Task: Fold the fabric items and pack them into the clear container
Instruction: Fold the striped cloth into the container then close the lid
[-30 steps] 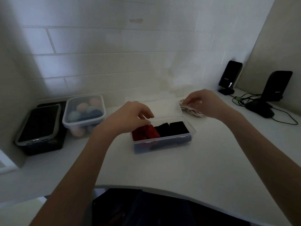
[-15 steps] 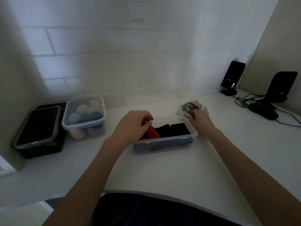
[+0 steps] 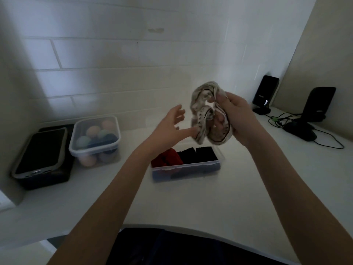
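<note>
The right hand (image 3: 236,117) is raised above the counter with its fingers curled round a crumpled pale patterned fabric (image 3: 207,115), whose cream cloth carries dark spots and a dark edging; the thumb presses into the upper bunch while the lower fingers close on a loop that hangs down past the palm. The left hand (image 3: 170,125) is just beside the cloth with its fingers spread wide, holding nothing, and one fingertip reaches the lower left fold of the fabric. Directly below both hands sits the clear container (image 3: 186,169), open at the top and resting on the counter, well apart from the held cloth. Inside it lie a folded red item (image 3: 168,156) at the left and two folded black items (image 3: 198,153) side by side to its right, with darker cloth showing through the front wall beneath them. The left forearm crosses in front of the container's left end and hides part of the red piece. To the left stands a lidded tub of coloured balls (image 3: 95,138), and beyond it a dark box with a grey-rimmed lid (image 3: 41,150). At the far right two black stands (image 3: 317,106) sit by a tangle of cables (image 3: 280,119). Everything rests on a white countertop (image 3: 191,203) with a curved near edge, backed by a wall of white tiles (image 3: 114,54) in dim light.
</note>
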A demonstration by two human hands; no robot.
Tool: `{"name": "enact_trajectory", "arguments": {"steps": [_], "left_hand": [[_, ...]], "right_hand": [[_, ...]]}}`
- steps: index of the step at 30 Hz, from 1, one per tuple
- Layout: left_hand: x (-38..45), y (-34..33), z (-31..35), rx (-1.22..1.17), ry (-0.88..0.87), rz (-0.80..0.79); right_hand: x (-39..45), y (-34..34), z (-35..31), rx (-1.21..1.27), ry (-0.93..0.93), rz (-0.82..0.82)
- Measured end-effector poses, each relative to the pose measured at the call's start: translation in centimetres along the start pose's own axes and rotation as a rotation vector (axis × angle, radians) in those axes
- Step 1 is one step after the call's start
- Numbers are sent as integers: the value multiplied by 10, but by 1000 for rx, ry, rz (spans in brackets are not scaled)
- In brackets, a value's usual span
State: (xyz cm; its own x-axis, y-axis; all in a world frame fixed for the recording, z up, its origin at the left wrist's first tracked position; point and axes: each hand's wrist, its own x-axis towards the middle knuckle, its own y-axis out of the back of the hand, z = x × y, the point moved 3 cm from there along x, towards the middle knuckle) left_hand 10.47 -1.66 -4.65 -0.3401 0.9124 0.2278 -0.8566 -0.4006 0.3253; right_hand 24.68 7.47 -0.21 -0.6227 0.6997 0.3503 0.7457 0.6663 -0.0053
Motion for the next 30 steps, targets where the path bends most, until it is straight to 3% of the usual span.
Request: {"name": "enact_trajectory", "arguments": {"steps": [3,6,8,10,12,14,17,19,21,23,25,30], "left_hand": [[3,-10,0,-52,41,-216],[1,-6,-7,-239,36,-95],[0,0,-9,-557,51,-1],[-4,8,-10,-933,77,-23],[-9,13,-12,-1208,114,-144],[-18,12,-8,-1429,69,-393],[-20,10,-6,-1558,16,-445],[-19,12,-6,-1526,11,-426],[-16,18,-10,-1462,-21,-287],[-10,27,-15,-1478,-84,-163],[-7,34,-13,-1307,-192,-90],[-4,25,-6,-565,-134,8]], "right_hand": [[-6,-20,-3,295,-131,-159],[-5,-15,5,368,-207,-103],[-4,-6,13,345,-247,-56],[-6,0,23,300,-263,-15],[-7,4,34,194,-257,70],[-8,4,42,107,-250,136],[-9,2,48,-48,-215,164],[-11,-2,50,-217,-177,152],[-15,-9,49,-396,-146,105],[-21,-18,46,-606,-86,-2],[-28,-29,42,-765,-15,-119],[-41,-41,19,-509,96,-318]]}}
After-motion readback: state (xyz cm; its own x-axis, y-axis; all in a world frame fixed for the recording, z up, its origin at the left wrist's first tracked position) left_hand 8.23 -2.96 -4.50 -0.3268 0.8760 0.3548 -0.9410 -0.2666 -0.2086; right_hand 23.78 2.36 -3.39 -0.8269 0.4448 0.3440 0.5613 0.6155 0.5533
